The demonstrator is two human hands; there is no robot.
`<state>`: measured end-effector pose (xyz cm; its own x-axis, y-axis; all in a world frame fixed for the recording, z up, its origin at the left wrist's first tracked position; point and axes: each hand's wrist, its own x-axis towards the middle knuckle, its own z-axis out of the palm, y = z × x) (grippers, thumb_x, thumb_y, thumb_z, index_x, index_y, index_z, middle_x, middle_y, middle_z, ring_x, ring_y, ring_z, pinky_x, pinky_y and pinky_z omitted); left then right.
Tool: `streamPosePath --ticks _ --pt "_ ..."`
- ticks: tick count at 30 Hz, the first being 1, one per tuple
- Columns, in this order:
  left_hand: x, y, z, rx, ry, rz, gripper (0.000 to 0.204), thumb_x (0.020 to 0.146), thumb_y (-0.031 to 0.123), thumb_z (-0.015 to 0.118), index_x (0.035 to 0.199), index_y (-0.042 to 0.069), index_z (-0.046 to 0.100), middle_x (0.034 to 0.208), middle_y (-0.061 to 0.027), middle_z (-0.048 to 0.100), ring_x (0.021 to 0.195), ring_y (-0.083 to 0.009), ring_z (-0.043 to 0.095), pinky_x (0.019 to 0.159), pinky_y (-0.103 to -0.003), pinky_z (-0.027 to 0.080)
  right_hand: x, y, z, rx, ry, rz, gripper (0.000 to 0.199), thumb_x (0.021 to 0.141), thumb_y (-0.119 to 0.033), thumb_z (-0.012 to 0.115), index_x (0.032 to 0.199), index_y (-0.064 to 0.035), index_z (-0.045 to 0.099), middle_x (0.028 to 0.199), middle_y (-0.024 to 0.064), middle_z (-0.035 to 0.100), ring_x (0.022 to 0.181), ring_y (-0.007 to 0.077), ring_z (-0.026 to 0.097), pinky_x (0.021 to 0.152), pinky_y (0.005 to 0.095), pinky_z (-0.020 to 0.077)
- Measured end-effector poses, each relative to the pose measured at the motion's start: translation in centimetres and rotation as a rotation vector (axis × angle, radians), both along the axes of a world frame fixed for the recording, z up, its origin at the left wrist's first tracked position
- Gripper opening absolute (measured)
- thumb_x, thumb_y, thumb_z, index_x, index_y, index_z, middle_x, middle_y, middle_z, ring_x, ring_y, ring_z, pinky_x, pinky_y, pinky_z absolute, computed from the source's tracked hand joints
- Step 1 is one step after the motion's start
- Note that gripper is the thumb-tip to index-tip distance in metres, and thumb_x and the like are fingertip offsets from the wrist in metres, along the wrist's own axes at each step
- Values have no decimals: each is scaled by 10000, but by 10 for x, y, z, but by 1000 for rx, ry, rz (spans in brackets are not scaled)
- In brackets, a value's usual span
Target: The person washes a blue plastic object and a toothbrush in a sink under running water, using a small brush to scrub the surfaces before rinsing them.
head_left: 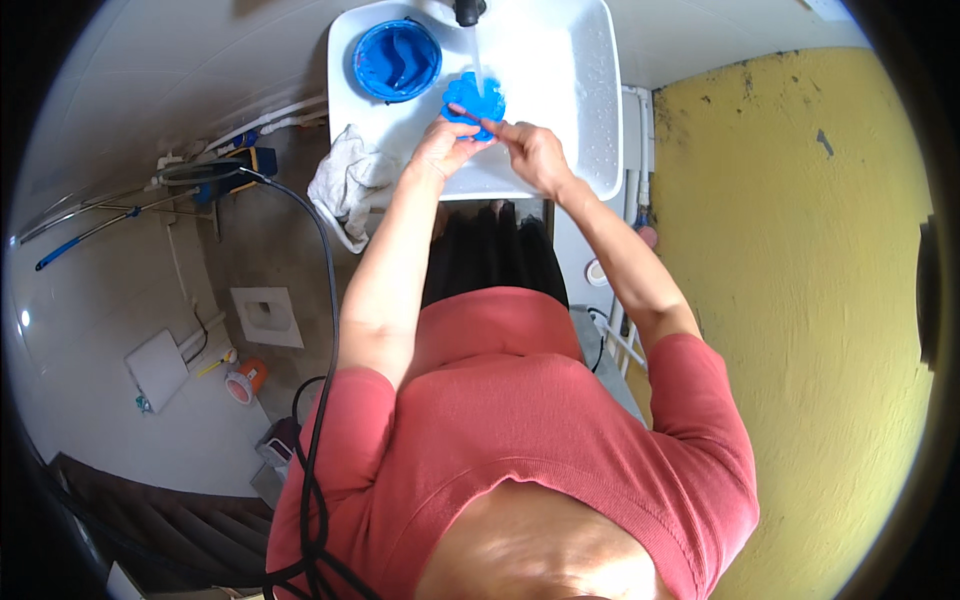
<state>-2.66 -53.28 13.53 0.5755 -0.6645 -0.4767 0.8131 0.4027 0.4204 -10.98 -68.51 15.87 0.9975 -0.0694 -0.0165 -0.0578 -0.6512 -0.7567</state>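
Over the white sink (545,170), I hold a bright blue, scalloped, flower-shaped piece (478,97) under the tap's running water (477,55). My left hand (445,145) grips its near left edge, thumb and fingers around the rim. Curled closed, my right hand (535,152) has its forefinger reaching to the piece's near right edge. The exact hold of those fingertips is partly hidden. A round blue tub (397,60) stands in the sink at the upper left, with something blue inside it.
The black tap (467,12) is at the top. A whitish cloth (345,180) hangs at the sink's left front corner. A black cable (330,290) runs down my left side. On the left floor are a squat toilet (267,316) and an orange container (247,380). A yellow wall (790,300) rises at right.
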Motion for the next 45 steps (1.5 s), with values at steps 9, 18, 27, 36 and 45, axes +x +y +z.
streamPosePath --ticks 9,18,27,36,45 --pt "1 -9 -5 -280 210 79 449 825 75 393 1263 -6 340 1218 -271 426 1106 -458 429 935 -551 382 -16 1 14 93 42 48 374 763 -24 502 1069 -194 630 849 178 617 802 334 597 736 365 472" --pt "-2 -42 -18 176 277 318 498 941 455 209 1263 92 323 1194 -193 443 1001 -384 493 787 -513 460 -10 -26 -3 145 206 -182 316 778 -8 516 1036 -133 647 902 191 622 834 301 622 750 327 475" --pt "-12 -66 -25 300 160 254 443 941 431 262 1256 127 333 1224 -154 427 1017 -347 485 829 -540 434 -5 -23 -25 143 163 -239 356 765 -38 489 1076 -142 625 943 200 606 861 336 602 779 346 465" --pt "-13 -47 -30 1165 -1060 58 371 718 -60 539 1049 89 613 937 -109 628 903 -262 594 786 -312 464 -23 -36 3 758 327 -756 261 842 -156 550 1018 30 605 788 183 647 506 165 536 433 271 404" --pt "-39 -42 -13 1395 -1344 233 591 659 -81 509 1234 27 426 1153 -157 527 1095 -296 489 953 -373 375 3 -19 -31 1405 362 -943 162 829 -54 581 722 -36 460 615 18 461 436 74 361 358 216 235"
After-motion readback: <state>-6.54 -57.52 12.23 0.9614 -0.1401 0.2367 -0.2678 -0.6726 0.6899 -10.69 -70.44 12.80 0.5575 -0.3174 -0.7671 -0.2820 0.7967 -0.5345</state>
